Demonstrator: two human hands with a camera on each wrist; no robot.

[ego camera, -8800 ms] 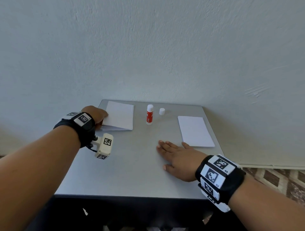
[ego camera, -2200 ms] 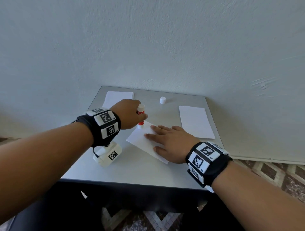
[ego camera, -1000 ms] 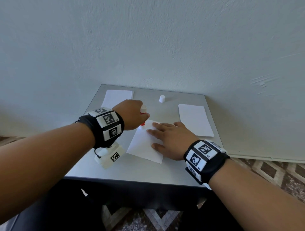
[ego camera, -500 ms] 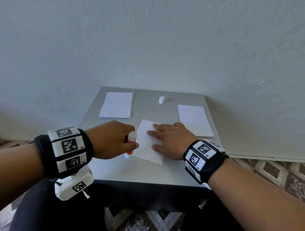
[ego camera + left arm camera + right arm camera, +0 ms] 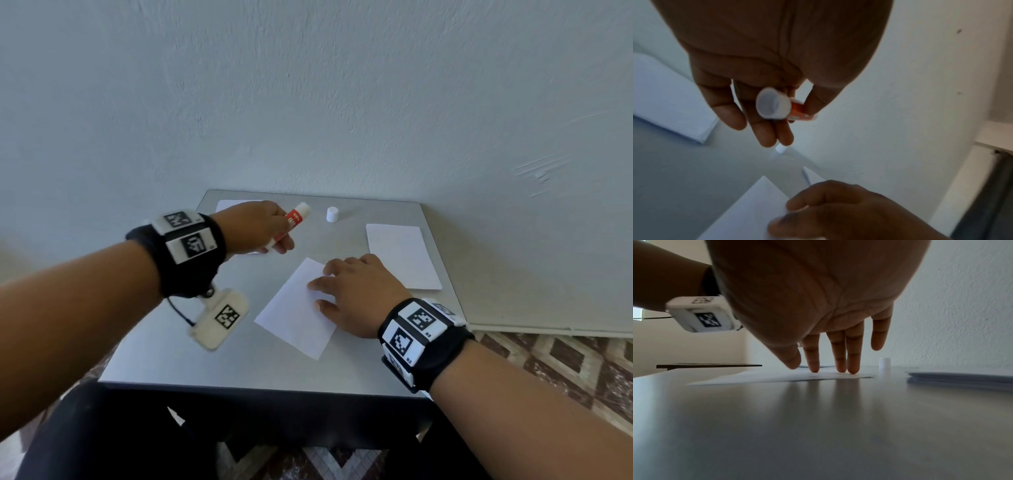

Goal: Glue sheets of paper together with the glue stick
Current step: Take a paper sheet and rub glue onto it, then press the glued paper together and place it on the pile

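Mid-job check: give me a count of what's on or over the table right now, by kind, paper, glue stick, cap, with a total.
Paper: 3, the loose sheet under the right hand, a stack at right, a stack at back left
Glue stick: 1, in the left hand
Cap: 1, off the stick
Total: 5

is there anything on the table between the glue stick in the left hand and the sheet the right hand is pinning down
Nothing visible. The left hand holds the glue stick in the air, off the sheet; only bare table lies between. The right hand covers just the sheet's right edge. The cap stands further back, out of the path.
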